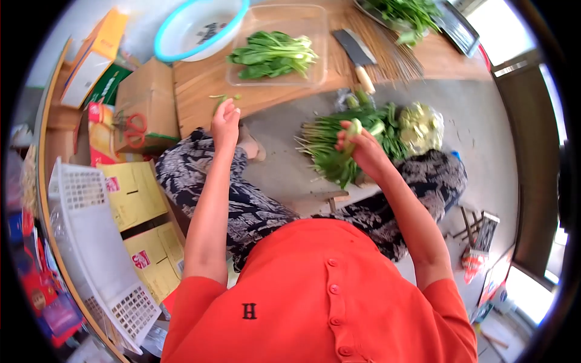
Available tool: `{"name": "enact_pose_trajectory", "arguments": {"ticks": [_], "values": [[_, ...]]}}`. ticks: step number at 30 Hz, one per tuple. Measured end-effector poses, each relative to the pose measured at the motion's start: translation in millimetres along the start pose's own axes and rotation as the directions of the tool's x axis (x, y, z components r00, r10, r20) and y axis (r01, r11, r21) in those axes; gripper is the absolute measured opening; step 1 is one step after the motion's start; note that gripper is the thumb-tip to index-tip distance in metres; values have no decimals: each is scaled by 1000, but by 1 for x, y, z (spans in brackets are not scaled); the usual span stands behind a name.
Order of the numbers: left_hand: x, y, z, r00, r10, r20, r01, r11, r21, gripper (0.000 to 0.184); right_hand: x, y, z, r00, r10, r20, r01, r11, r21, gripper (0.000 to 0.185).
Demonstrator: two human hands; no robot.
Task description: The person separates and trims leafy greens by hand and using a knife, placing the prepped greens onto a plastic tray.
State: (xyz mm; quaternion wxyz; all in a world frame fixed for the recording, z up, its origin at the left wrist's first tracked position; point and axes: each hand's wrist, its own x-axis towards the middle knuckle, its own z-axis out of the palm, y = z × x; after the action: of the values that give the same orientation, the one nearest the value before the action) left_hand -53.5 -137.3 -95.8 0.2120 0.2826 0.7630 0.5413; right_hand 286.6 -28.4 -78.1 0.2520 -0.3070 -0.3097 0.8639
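Observation:
My right hand is closed around a leafy green vegetable, its pale stem end poking up between the fingers and its leaves hanging below. Beneath it, a large heap of long-stemmed leafy greens lies on the floor. My left hand is raised near the table's front edge, fingers curled together. Small green scraps are by its fingertips; whether one is pinched is hard to tell. Beyond it, a clear plastic tray on the table holds a bunch of leafy greens.
On the wooden table are a blue-rimmed white basin, a cleaver, thin brown sticks and more greens. A cardboard box with red-handled scissors stands left. A bag of pale vegetables lies right of the heap.

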Motion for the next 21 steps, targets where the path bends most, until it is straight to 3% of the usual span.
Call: {"name": "enact_pose_trajectory", "arguments": {"ticks": [2, 4, 6, 8, 10, 12, 13, 14, 16, 17, 18, 19, 20, 21], "values": [[-41, 28, 31, 973, -52, 225, 91, 982, -167, 29, 5, 5, 3, 994, -29, 102, 30, 1000, -7, 41], [-76, 50, 59, 897, -38, 440, 138, 971, -196, 26, 4, 4, 18, 997, -3, 82, 7, 999, -51, 41], [-97, 58, 83, 852, 56, 520, 66, 975, -213, 26, -3, 1, 33, 999, 5, 37, 2, 983, -181, 39], [-110, 67, 102, 831, 66, 553, 130, 943, -307, 25, -4, 9, 33, 995, -63, 75, 82, 960, -270, 37], [-115, 74, 114, 858, 86, 507, 65, 960, -272, 24, -6, 10, 30, 993, -94, 75, 114, 934, -338, 38], [-120, 78, 119, 879, 132, 458, -9, 965, -262, 25, -8, 15, 28, 955, -284, 81, 280, 779, -561, 41], [-125, 84, 118, 877, 64, 476, 77, 960, -271, 26, -8, 16, 27, 947, -318, 54, 276, 713, -645, 48], [-126, 83, 119, 874, 64, 481, 76, 961, -266, 26, -9, 18, 27, 946, -321, 50, 277, 716, -640, 48], [-125, 81, 120, 907, 77, 414, -2, 984, -178, 25, -13, 14, 34, 878, -449, 164, 404, 516, -755, 52], [-123, 80, 119, 906, 79, 416, -5, 984, -176, 25, -9, 19, 28, 869, -464, 174, 428, 527, -734, 52], [-121, 81, 114, 895, 168, 414, -142, 986, -92, 26, -8, 18, 26, 868, -466, 171, 428, 528, -733, 52], [-120, 83, 112, 872, 254, 419, -276, 961, -7, 26, -8, 16, 24, 910, -390, 140, 378, 644, -665, 51], [-120, 83, 111, 871, 252, 421, -276, 961, -4, 26, -9, 16, 21, 944, -307, 117, 315, 747, -585, 51], [-121, 85, 110, 844, 321, 430, -372, 928, 37, 25, -13, 13, 23, 956, -278, 95, 283, 785, -551, 44]]}}
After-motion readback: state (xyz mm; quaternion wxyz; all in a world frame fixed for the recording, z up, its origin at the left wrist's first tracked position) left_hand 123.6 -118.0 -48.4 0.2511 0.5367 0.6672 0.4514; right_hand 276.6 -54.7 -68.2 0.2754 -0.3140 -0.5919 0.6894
